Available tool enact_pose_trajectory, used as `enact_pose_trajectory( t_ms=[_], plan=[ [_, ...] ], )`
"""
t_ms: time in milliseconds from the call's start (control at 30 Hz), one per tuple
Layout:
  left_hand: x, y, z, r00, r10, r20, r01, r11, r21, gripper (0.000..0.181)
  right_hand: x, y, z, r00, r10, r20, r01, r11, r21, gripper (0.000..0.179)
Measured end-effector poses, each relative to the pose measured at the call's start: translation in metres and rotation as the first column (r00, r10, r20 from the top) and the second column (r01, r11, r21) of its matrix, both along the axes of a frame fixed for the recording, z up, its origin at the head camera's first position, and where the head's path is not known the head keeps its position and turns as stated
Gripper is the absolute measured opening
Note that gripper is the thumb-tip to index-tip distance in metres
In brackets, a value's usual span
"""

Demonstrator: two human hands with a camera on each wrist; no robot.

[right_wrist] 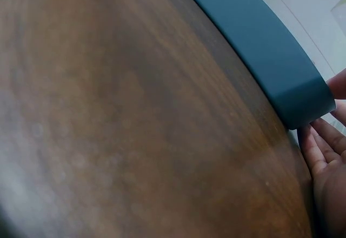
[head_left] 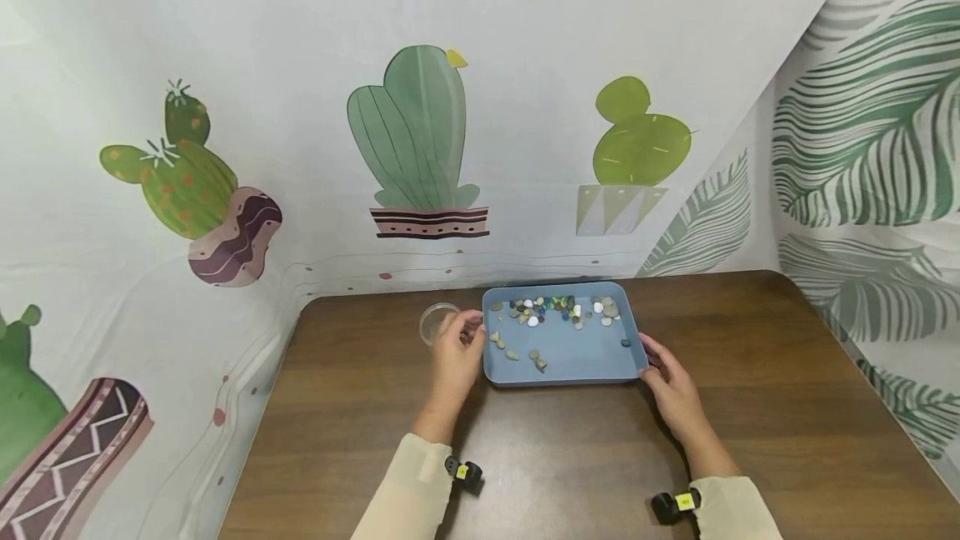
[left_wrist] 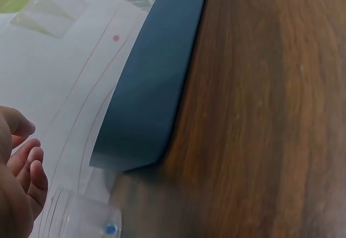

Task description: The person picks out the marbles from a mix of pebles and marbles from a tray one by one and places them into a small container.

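A blue rectangular tray (head_left: 577,357) lies on the table, holding many small stones and shells. My right hand (head_left: 678,394) is at its right end; in the right wrist view the thumb is by the rim and the fingers (right_wrist: 319,146) reach under the corner, gripping the tray wall (right_wrist: 259,38). My left hand (head_left: 456,361) is beside the tray's left end. In the left wrist view its loosely curled fingers (left_wrist: 35,178) stand apart from the tray wall (left_wrist: 146,81), holding nothing visible. A clear round container (head_left: 433,325) stands just behind the left hand, with a small blue piece (left_wrist: 111,229) visible in it.
The brown wooden table (head_left: 360,432) ends at a wall covered by white cloth (head_left: 525,15) with cactus and leaf prints, just behind the tray. Inside the tray, mixed coloured stones (head_left: 555,303) lie along the back, with shells (head_left: 512,354) towards the left and front.
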State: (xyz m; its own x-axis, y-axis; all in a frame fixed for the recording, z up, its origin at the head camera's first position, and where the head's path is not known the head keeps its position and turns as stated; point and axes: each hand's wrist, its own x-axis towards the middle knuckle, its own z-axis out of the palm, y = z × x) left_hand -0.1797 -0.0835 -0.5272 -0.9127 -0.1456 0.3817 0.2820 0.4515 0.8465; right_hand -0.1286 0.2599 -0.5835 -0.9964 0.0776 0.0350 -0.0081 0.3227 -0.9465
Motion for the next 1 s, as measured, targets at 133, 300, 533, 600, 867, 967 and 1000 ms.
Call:
enact_pose_trajectory(
  t_ms=[133, 300, 533, 600, 867, 967, 1000],
  plan=[
    [0.001, 0.006, 0.0, 1.0, -0.028, 0.009, 0.028, 0.999, -0.027, 0.017, 0.001, 0.0, -0.001, 1.0, 0.003, -0.014, -0.003, 1.0, 0.003, 0.053],
    [0.001, 0.014, 0.001, 0.998, -0.06, 0.015, 0.061, 0.996, -0.064, 0.017, 0.002, 0.0, -0.001, 0.999, 0.006, -0.038, -0.006, 1.0, -0.002, 0.053],
    [-0.003, 0.026, -0.003, 0.995, -0.104, 0.008, 0.104, 0.985, -0.14, 0.017, 0.002, 0.0, -0.002, 0.997, 0.013, -0.079, -0.015, 0.999, -0.028, 0.053],
    [-0.004, 0.029, -0.003, 0.993, -0.115, 0.015, 0.116, 0.981, -0.158, 0.018, 0.003, 0.0, -0.002, 0.997, 0.013, -0.08, -0.015, 1.0, -0.026, 0.053],
    [-0.011, 0.039, -0.005, 0.988, -0.152, 0.037, 0.157, 0.958, -0.241, 0.019, 0.001, 0.001, -0.004, 0.996, 0.016, -0.092, -0.018, 1.0, -0.022, 0.053],
    [-0.014, 0.044, -0.007, 0.983, -0.174, 0.053, 0.181, 0.944, -0.276, 0.02, 0.001, 0.001, -0.003, 0.996, 0.014, -0.093, -0.016, 1.0, -0.018, 0.053],
    [-0.015, 0.046, -0.007, 0.982, -0.181, 0.059, 0.191, 0.939, -0.288, 0.02, 0.001, 0.001, -0.003, 0.996, 0.012, -0.092, -0.014, 1.0, -0.018, 0.053]
  ],
)
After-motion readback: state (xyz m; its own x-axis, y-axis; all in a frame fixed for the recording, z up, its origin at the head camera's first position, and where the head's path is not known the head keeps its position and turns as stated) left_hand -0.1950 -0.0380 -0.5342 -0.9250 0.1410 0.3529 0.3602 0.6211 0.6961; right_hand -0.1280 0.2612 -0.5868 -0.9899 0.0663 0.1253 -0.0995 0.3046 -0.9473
